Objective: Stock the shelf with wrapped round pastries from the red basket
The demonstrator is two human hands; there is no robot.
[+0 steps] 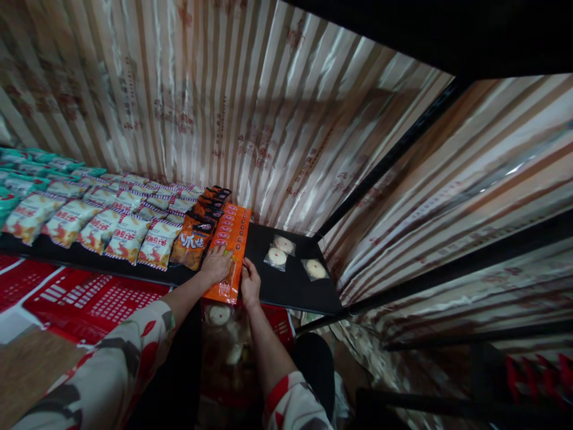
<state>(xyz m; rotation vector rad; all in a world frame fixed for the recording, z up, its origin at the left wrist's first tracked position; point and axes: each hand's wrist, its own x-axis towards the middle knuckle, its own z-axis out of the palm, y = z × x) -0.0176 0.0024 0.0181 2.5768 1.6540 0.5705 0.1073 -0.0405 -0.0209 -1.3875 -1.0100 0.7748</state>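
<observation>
A long, flat orange snack packet [233, 233] lies along the black shelf [286, 286], its near end reaching the front edge. My left hand [216, 264] rests on top of this packet, fingers stretched out and pressing down. At the packet's right edge is my right hand [249, 280], its fingers curled against the side and pinching it. Directly left of the packet stands a brown-and-black snack bag [191, 242], with more like it behind. Round pale crackers or cakes in clear wrappers [277, 257] lie to the right of my hands.
Rows of white snack bags [154, 242] and teal bags [27, 179] fill the shelf's left part. Black metal posts [389, 155] and a dark upper shelf frame the right side. Striped, printed plastic sheeting [201, 89] hangs behind. Red perforated crates [107, 295] are below.
</observation>
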